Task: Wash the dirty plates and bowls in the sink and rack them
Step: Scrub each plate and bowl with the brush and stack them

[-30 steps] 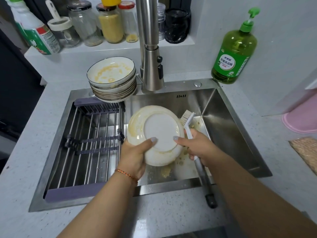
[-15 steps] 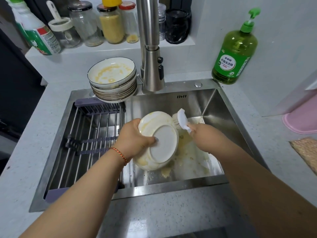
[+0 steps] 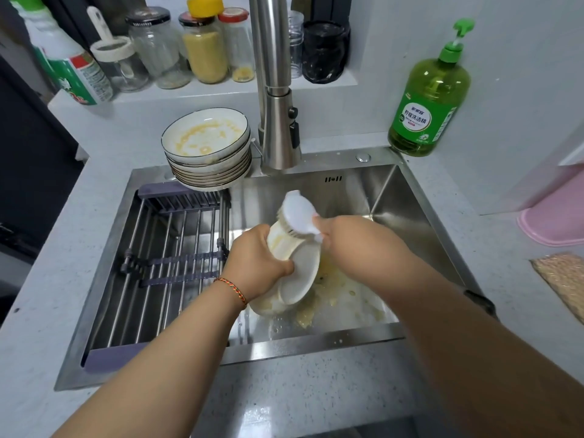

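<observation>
Head view: left hand (image 3: 259, 263) grips tilted dirty plate (image 3: 297, 273) over sink (image 3: 395, 191); right hand (image 3: 344, 238), fingers curled, holds brush (image 3: 298, 216) against the plate's upper edge

Readable text: one label only.
Chinese characters "柠檬洗洁精" are printed on the green soap bottle (image 3: 429, 99), upper right; smaller print there is illegible.

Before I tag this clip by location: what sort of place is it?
Most likely a home kitchen: a steel sink with a faucet, stacked dirty bowls, and jars on the ledge.
</observation>
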